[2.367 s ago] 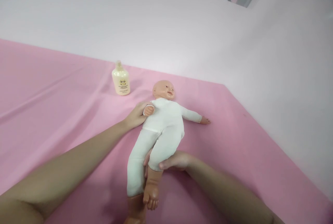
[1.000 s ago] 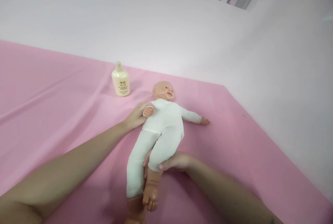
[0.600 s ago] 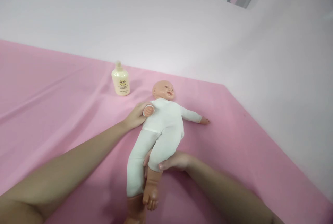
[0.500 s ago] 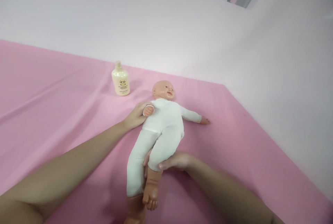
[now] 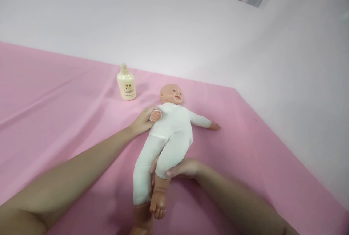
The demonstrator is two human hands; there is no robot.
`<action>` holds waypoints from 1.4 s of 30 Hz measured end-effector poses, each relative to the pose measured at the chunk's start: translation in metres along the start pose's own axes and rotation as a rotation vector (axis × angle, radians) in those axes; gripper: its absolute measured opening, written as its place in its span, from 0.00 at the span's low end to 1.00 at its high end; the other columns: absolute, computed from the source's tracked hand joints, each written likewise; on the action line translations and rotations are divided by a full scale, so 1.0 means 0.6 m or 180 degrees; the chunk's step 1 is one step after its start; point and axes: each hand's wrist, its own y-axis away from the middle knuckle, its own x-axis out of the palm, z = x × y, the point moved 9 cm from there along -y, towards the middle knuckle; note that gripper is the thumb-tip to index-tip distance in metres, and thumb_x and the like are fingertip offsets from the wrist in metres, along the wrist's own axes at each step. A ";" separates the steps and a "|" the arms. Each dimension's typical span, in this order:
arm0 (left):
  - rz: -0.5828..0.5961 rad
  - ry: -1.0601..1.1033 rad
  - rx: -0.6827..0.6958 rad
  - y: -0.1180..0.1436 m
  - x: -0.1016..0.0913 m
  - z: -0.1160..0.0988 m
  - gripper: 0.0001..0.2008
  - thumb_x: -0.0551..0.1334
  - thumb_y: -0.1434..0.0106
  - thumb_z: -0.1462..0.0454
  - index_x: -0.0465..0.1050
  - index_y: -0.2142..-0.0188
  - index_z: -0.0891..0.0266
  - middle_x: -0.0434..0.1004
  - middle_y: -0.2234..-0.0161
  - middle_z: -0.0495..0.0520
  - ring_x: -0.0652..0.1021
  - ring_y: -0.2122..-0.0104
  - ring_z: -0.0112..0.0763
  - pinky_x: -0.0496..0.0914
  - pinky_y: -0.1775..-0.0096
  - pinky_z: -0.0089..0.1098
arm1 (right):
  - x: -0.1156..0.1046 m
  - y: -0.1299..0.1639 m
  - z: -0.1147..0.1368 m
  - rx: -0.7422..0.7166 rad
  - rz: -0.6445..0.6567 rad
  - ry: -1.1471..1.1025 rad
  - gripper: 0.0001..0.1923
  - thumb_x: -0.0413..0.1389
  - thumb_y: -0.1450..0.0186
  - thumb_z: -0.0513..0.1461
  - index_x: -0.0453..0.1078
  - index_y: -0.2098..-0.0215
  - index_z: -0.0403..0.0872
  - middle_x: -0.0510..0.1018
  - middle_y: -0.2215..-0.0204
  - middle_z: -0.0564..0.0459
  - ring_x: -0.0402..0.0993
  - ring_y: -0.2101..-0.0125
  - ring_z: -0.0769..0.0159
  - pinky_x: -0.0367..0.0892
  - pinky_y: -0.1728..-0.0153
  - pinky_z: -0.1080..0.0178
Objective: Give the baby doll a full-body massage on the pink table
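A baby doll (image 5: 171, 122) in a white cloth suit lies on its back on the pink sheet, its head at the far end and turned to the right. My left hand (image 5: 144, 120) is closed around the doll's arm on the left side, with the small doll fist showing past my thumb; some of my fingers are hidden behind it. My right hand (image 5: 185, 168) wraps the lower part of the doll's right-side leg, thumb on top and fingers underneath. That leg is bent over, its bare foot beside the other leg. The doll's other arm stretches out to the right.
A cream-coloured bottle (image 5: 127, 86) with a printed label stands upright left of the doll's head. The pink sheet (image 5: 68, 100) has soft folds on the left. A pale wall (image 5: 136, 27) rises behind it, with an opening at the top.
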 end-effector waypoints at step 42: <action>0.0015 -0.0095 0.0111 0.004 -0.003 -0.013 0.13 0.64 0.35 0.58 0.76 0.52 0.58 0.83 0.52 0.57 0.80 0.50 0.47 0.73 0.44 0.45 | 0.008 -0.005 -0.013 -0.0032 -0.0005 -0.0537 0.42 0.69 0.48 0.64 0.75 0.50 0.40 0.83 0.55 0.36 0.79 0.48 0.46 0.72 0.48 0.50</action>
